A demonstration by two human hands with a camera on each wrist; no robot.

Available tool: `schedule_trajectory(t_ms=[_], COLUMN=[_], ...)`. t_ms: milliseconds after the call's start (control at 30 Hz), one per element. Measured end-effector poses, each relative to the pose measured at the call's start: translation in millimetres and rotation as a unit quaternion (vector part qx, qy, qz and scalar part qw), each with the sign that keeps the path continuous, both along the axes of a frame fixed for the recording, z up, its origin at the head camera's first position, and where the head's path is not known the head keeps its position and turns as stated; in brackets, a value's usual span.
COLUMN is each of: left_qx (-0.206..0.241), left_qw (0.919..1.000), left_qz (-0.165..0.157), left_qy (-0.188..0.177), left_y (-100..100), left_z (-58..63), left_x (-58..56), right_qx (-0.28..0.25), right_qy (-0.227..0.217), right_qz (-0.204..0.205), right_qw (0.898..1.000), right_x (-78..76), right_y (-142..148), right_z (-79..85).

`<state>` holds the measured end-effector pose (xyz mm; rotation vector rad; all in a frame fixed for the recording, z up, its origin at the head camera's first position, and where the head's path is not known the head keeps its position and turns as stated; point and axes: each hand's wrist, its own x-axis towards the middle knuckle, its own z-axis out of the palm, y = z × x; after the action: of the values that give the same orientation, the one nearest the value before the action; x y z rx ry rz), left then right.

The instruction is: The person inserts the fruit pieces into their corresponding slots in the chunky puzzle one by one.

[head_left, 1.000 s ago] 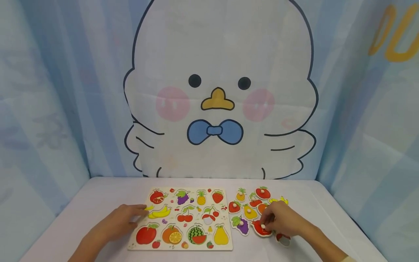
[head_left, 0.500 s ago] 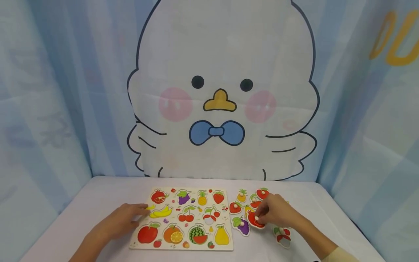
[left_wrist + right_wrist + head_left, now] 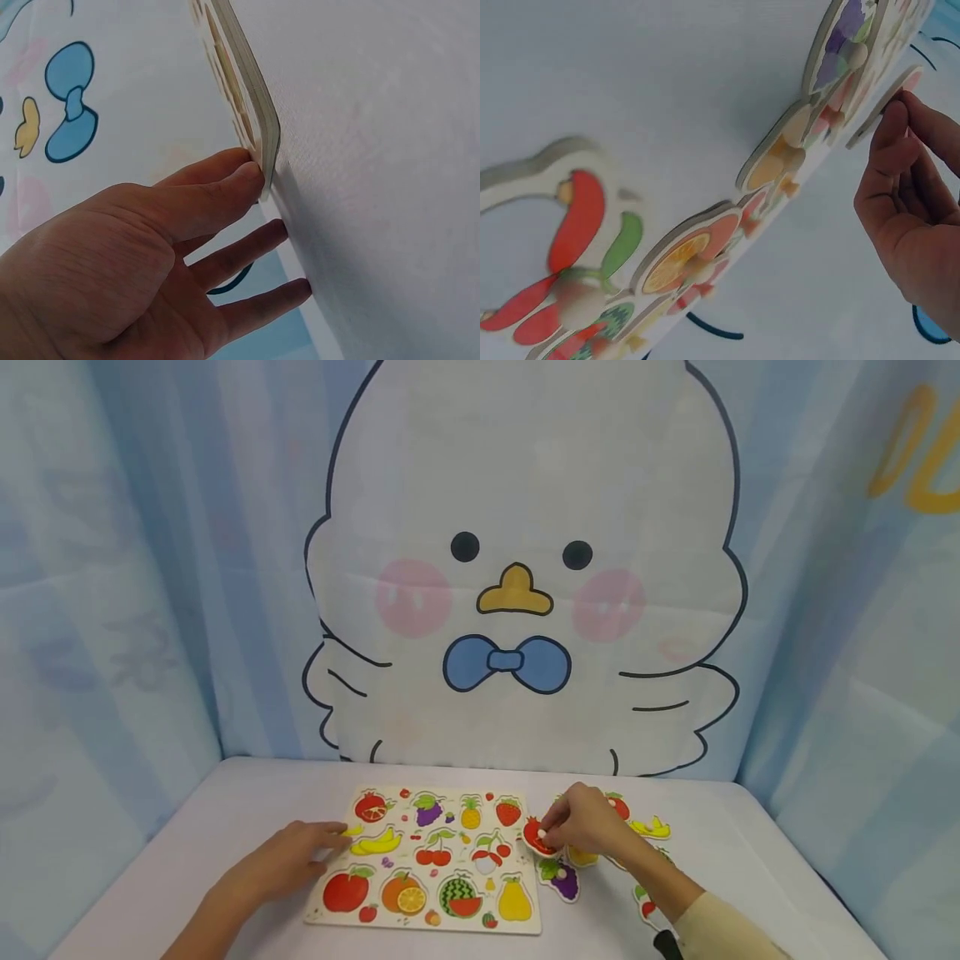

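A white fruit puzzle board lies on the table, printed with fruit pictures in outlined slots. At its left edge my left hand touches it with the index fingertip and thumb. The left wrist view shows this hand's thumb against the board's edge and the other fingers fairly straight. My right hand pinches the knob of a red pomegranate piece at the board's right edge. In the right wrist view that pomegranate piece is tilted and raised off the table.
Right of the board lie several knobbed pieces: grapes, a pear, bananas and others partly under my right arm. An orange piece shows in the right wrist view. A cartoon-printed curtain hangs behind the table.
My right hand has carried the pomegranate piece leftward from among the loose pieces to the board's right edge. The left hand stays at the board's left edge. The head view has shifted slightly.
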<state>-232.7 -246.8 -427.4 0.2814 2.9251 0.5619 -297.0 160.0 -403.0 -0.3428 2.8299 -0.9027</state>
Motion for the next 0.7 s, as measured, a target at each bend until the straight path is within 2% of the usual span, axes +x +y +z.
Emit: schedule_trajectory(t_ms=[333,700], left_qx=[0.004,0.004], left_qw=[0.9999,1.0000], left_qz=[0.010,0.007], left_qy=[-0.002,0.003], left_y=[-0.5,-0.5], left_z=[-0.1,-0.9], left_x=[1.8,1.7], right_qx=[-0.026,-0.035], right_qy=[-0.004,-0.001], right_qz=[0.029,0.038], right_qw=[0.999,0.999], right_x=[-14.2,-32.6], right_y=[-46.8,-108.3], right_z=[-5.1,-6.5])
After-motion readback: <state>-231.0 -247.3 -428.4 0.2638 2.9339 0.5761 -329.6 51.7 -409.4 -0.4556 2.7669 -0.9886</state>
